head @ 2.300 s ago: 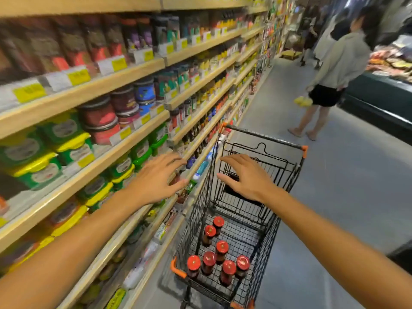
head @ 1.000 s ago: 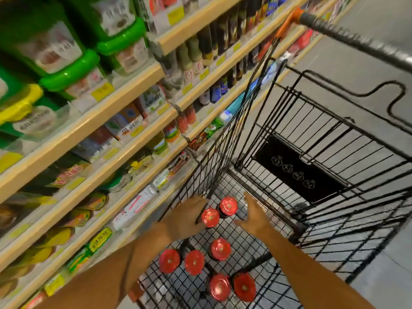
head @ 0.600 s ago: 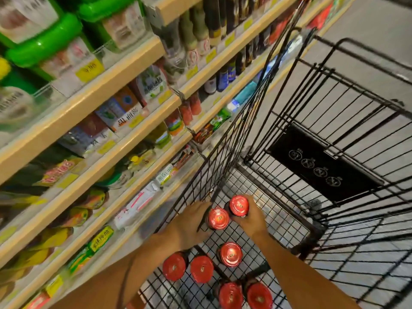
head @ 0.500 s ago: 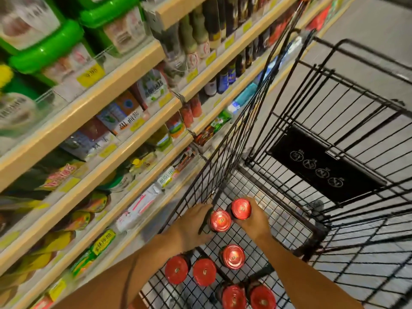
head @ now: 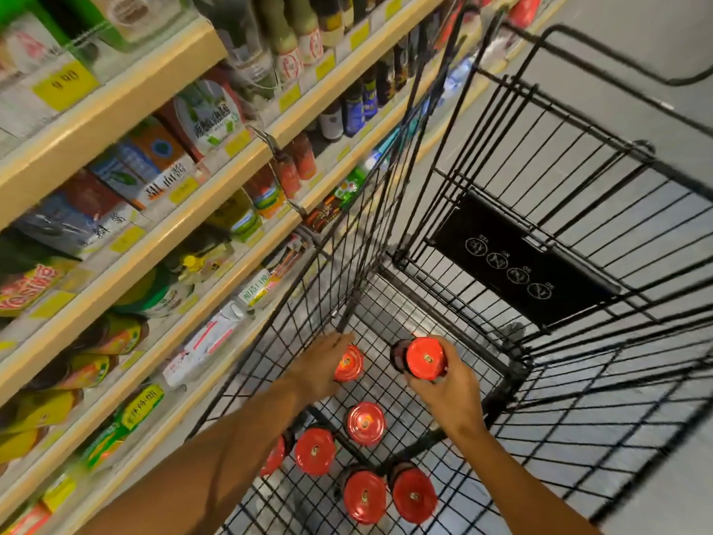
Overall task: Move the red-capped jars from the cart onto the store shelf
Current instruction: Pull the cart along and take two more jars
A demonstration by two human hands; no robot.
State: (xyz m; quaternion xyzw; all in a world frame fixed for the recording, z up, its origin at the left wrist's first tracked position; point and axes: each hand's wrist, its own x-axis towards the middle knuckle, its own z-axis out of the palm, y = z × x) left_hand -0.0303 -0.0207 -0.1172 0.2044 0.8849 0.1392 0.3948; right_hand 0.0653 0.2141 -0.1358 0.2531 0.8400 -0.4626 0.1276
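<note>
Grocery aisle, wire cart [head: 513, 364] parked beside the shelf [head: 162, 229]. My right hand [head: 449, 384] is clamped on one red-capped jar [head: 424, 359] and my left hand [head: 322, 366] curls around another jar [head: 349, 362], both low in the basket. I'd lift straight up to clear the wires before swinging toward the shelf.

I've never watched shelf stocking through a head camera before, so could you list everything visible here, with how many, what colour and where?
Red-capped jars: seven, red lids, dark bodies; five standing in the cart's near end, two in the hands.
Cart: one, black wire, beside the shelves.
Store shelf: several beige tiers on the left, packed with bottles, jars and packets; yellow price tags along the edges.
Floor: grey, right of the cart.
Left hand: reaches into the cart, around a jar.
Right hand: holds a raised jar.
</note>
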